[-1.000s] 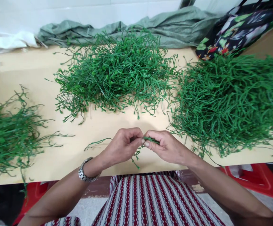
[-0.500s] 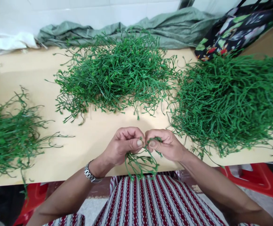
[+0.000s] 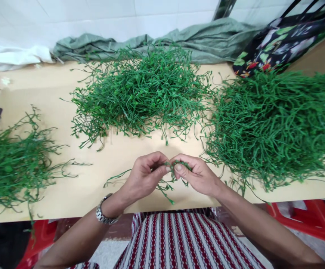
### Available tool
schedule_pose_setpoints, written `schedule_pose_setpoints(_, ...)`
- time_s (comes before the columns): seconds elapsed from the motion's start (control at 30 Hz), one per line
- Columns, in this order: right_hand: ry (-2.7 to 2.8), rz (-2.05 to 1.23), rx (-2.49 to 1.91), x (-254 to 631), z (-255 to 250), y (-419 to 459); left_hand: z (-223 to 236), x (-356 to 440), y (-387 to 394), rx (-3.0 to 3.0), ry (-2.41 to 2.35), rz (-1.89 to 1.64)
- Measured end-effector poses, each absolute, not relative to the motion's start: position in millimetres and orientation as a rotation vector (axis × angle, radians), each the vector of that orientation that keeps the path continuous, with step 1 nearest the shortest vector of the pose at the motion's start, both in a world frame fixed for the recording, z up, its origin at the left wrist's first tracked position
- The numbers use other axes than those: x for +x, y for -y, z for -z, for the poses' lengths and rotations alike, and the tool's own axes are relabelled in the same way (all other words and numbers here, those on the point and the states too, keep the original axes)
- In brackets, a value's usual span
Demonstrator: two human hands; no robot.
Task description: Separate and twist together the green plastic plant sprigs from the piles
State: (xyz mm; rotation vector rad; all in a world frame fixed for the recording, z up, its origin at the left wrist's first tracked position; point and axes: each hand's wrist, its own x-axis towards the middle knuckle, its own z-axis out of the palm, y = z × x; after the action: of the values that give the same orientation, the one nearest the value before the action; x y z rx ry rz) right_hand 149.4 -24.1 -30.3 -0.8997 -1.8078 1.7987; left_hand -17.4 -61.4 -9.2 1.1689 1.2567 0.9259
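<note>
Thin green stems with small forked tips, plastic-looking, are pinched between my two hands over the front of the table. My left hand (image 3: 148, 175), wearing a metal watch (image 3: 104, 211), has its thumb and forefinger closed on the green stem (image 3: 165, 190). Right beside it, my right hand (image 3: 198, 175) grips the same stem's upper part, thumb pressed on top, with bits looping over the fingers. The fingertips nearly touch. A loose strand (image 3: 117, 175) sticks out left of my left hand. The exact joint between the thumbs is partly hidden.
A wide pile of green stems (image 3: 145, 93) lies behind my hands. A larger heap (image 3: 277, 127) is on the right, another (image 3: 14, 168) on the left. Along the wall lies a green cloth (image 3: 207, 41); a floral bag (image 3: 280, 48) is back right. Red stools (image 3: 308, 220) stand below.
Half a second ago the stems hung in a loose bunch below my hands; now fewer show there and a strand shows again at left. My hands stay close together. The view has shifted slightly.
</note>
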Motion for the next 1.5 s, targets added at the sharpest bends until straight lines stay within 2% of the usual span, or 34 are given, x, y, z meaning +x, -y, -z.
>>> schedule_pose_setpoints(0.17,1.938,-1.797,-0.877,150.7,28.9,23.5,5.7,-16.8,63.5,1.524,-1.305,-0.83)
schedule_pose_setpoints(0.37,2.195,-1.498,-0.814,152.7,26.5,21.8,0.0,-21.1,68.2,1.715,-1.353,-0.584)
schedule_pose_setpoints(0.6,2.36,-1.24,-0.842,153.3,24.5,28.6,0.9,-23.3,71.5,1.909,-1.491,-0.531)
schedule_pose_setpoints(0.8,2.596,-0.804,-0.745,148.9,26.2,31.2,9.3,-18.4,74.0,2.277,-1.595,-0.39)
schedule_pose_setpoints(0.9,2.628,-0.713,-0.686,148.3,28.0,30.5,12.3,-17.2,75.8,2.374,-1.539,-0.423)
schedule_pose_setpoints(1.0,2.635,-0.852,-0.605,149.8,29.2,28.4,8.4,-18.1,77.5,2.277,-1.42,-0.472)
schedule_pose_setpoints(1.2,2.416,-1.462,-0.527,158.6,25.6,19.7,-5.3,-26.8,73.9,1.872,-1.139,-0.559)
schedule_pose_setpoints(1.37,2.19,-1.523,-0.906,161.9,26.9,14.6,2.2,-32.9,66.4,1.532,-1.31,-0.664)
schedule_pose_setpoints(1.5,2.084,-1.752,-0.829,150.4,33.9,20.6,9.7,-26.8,65.3,1.546,-1.278,-0.822)
